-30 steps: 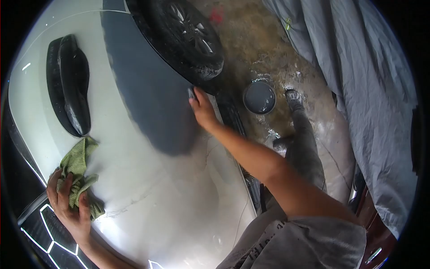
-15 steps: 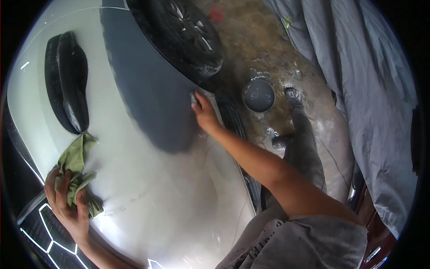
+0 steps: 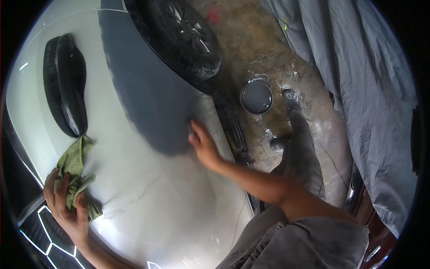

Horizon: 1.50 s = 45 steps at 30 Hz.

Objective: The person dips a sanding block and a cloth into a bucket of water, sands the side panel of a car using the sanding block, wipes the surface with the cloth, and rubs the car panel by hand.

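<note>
My left hand (image 3: 66,206) rests on the pale car body (image 3: 148,215), its fingers closed around a crumpled green cloth (image 3: 74,163). The cloth reaches up to the lower tip of a black lamp-shaped part (image 3: 71,85) set in the panel. My right hand (image 3: 205,145) presses at the lower right edge of a dull grey patch (image 3: 148,85) on the bodywork. Pinched in its fingers is a small grey pad, mostly hidden by the fingers and slightly blurred.
A round bucket of greyish liquid (image 3: 256,97) stands on the wet floor (image 3: 251,49), beside my shoe (image 3: 291,97). The car's wheel (image 3: 188,31) is at the top. A grey sheet (image 3: 358,89) drapes along the right, with a dark red surface (image 3: 380,228) below it.
My right hand has slid down the panel, from the patch's right side to its lower edge, with the elbow bent more. My left hand and the cloth stay in place.
</note>
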Each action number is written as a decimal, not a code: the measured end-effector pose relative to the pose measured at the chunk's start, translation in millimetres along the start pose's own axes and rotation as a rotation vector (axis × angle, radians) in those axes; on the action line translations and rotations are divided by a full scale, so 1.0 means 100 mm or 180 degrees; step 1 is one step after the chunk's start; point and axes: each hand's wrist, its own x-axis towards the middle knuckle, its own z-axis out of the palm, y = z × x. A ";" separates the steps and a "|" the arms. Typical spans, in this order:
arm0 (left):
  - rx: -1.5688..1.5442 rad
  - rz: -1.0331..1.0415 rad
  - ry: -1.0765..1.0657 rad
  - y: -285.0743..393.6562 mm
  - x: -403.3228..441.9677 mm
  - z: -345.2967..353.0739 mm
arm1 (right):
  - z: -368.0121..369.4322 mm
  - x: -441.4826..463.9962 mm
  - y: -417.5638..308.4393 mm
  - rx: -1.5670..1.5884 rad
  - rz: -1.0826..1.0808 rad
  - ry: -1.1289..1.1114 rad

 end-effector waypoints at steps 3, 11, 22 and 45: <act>-0.0043 0.0028 -0.0012 -0.01 -0.01 0.01 | 0.06 -0.45 -0.02 -0.0167 -0.0200 -0.0033; -0.0107 0.0001 0.0002 0.03 0.01 -0.01 | -0.07 0.62 0.29 0.0036 0.0217 -0.0011; -0.0133 -0.0089 0.0016 0.04 0.01 -0.01 | -0.01 1.07 0.16 0.0092 0.0064 0.0091; -0.0138 -0.0105 0.0012 0.07 0.01 -0.01 | 0.20 1.13 -0.33 0.0376 -0.0552 -0.0008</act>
